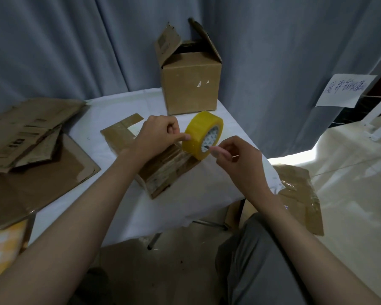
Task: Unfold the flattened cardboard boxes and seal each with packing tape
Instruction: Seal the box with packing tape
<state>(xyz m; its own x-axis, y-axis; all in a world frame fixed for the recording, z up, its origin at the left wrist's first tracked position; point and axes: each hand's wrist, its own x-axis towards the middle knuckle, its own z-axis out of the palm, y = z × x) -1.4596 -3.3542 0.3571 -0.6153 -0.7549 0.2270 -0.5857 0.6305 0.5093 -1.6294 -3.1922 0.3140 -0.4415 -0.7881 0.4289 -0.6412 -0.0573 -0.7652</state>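
Now my left hand point(156, 134) pinches the tape's loose end; my right hand point(235, 155) steadies the light, stiff tape roll point(202, 135) at its core, frame centre, over the box point(163, 170).

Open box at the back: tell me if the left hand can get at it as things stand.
Probably yes. The open box stands just beyond the left hand with bare tablecloth between, but that hand would first have to let go of the tape roll.

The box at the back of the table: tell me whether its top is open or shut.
Open. The back box has its top flaps standing up and apart, with a dark gap showing between them.
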